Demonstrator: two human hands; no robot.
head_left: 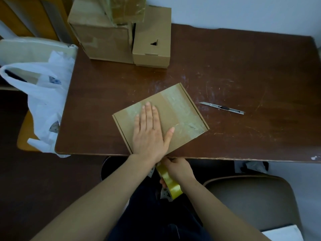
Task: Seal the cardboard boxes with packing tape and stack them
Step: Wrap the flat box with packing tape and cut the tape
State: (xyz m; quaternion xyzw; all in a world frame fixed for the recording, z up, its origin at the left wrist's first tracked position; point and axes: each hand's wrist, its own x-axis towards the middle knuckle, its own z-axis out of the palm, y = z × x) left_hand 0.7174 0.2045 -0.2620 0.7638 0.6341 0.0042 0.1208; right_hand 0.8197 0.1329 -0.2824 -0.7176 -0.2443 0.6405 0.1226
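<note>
Closest to the camera, below the bench edge, the right hand curls around a tape roll of glossy yellowish packing tape, fingers wrapped over its rim. Whether a free end runs from it up to the box is hidden behind the wrist.

Just beyond, the left hand lies spread and flat, palm down, on the lid of a flat box, which sits skewed at the near edge of the bench. Shiny tape strips already cross the lid. This box looks light and thin, of stiff corrugated board, so it would likely skate on the smooth wood unless pinned by a flat palm as it is now. For lifting, its two long side edges seem the best hold, since the taped top would be slick.

Right of the box and apart from it lies a slim utility knife, blade out.

At the far left of the bench stand larger cartons with a taped box on top and a small carton touching their right side. A white plastic bag hangs off the left edge.

No brand, label or writing is legible anywhere.
</note>
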